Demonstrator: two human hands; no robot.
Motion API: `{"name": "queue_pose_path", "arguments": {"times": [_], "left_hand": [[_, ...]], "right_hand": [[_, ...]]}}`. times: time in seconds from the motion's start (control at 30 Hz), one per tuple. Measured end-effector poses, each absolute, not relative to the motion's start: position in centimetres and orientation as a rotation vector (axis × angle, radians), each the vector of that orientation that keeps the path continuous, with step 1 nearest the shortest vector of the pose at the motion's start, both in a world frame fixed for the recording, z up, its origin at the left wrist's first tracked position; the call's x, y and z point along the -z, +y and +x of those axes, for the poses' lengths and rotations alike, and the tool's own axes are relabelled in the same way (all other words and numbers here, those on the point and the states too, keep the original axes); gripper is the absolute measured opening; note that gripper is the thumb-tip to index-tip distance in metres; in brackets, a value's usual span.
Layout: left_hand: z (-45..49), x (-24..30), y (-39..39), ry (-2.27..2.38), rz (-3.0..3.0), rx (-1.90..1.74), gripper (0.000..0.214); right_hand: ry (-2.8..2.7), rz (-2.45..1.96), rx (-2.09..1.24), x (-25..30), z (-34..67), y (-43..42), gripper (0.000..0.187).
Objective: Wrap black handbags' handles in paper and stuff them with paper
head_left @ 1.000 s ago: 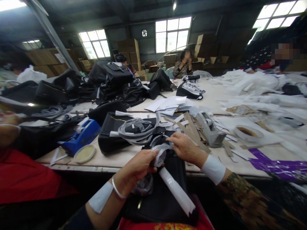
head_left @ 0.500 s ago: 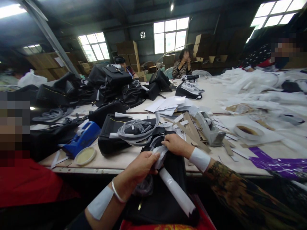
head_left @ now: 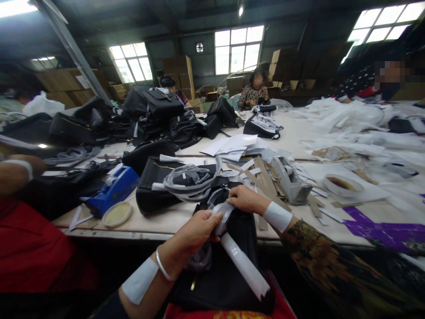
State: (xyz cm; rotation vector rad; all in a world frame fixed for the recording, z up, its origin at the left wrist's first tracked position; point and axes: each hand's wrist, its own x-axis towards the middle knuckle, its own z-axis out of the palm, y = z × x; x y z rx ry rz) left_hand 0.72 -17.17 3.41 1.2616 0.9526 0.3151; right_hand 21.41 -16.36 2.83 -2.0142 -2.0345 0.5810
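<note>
A black bag (head_left: 232,274) lies tilted against the table edge, close to my body. My left hand (head_left: 202,228) pinches a piece of thin whitish wrapping (head_left: 222,217) above the bag. Its upper end is gripped by my right hand (head_left: 241,199), beside a dark strap wrapped in clear film. A white paper-wrapped strip (head_left: 245,266) runs down across the bag. Just beyond my hands another black bag (head_left: 154,186) rests on the table, with a film-wrapped strap (head_left: 195,181) coiled on top.
A blue tape dispenser (head_left: 114,190) and a tape roll (head_left: 117,214) sit at left, a grey tape dispenser (head_left: 290,181) at right among cardboard strips. Black bags (head_left: 159,106) pile up behind. White wrapping (head_left: 352,115) heaps at right. A co-worker's arm (head_left: 20,173) shows at far left.
My hands stay in nearly the same place on the wrapping. The co-worker at left has shifted back, and the person across the table has lowered their hands from the face.
</note>
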Motion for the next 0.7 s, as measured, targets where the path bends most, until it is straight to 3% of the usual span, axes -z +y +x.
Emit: {"name": "queue_pose_path", "arguments": {"times": [0.37,0.7], "left_hand": [[0.7,-3.2,-17.2,0.929,1.143,-0.333,0.054],[0.2,-3.8,-17.1,0.855,0.945,-0.401,0.036]], "right_hand": [[-1.961,-2.076,-0.397,-1.8,20.2,-17.1,0.02],[-1.892,-2.178,-0.29,-0.8,21.6,-17.8,0.024]]}}
